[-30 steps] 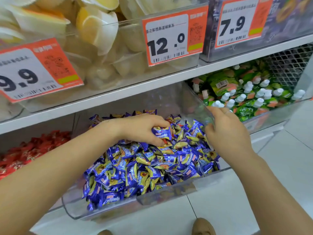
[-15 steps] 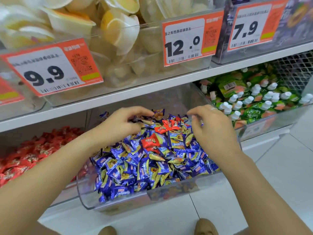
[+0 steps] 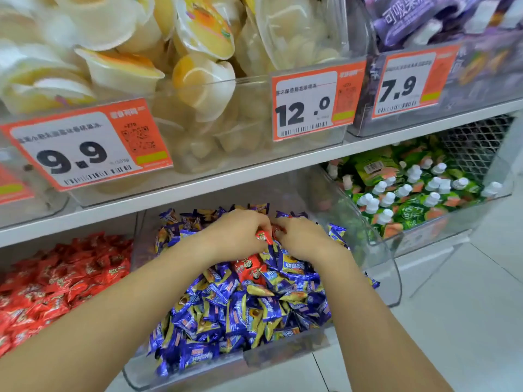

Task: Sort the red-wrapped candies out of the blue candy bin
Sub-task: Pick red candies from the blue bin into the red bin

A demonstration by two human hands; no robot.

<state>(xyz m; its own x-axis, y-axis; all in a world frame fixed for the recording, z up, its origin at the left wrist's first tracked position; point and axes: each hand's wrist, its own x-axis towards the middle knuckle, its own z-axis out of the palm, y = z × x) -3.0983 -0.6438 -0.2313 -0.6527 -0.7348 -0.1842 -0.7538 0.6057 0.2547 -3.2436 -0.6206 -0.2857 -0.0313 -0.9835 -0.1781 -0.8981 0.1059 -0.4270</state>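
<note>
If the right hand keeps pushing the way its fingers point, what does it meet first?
The right hand points left and slightly away, so it would likely meet the red candy gripped by the left hand, then that hand's fingers. Depth is unclear.

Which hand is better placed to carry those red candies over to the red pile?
Probably the left hand. It already pinches a red candy, and the red pile lies on its side. The right hand would have to cross over the left arm.

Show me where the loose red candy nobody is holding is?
In the head view, the red candy lies on top of the blue candies, mid-bin, just below the left hand and right hand.
</note>
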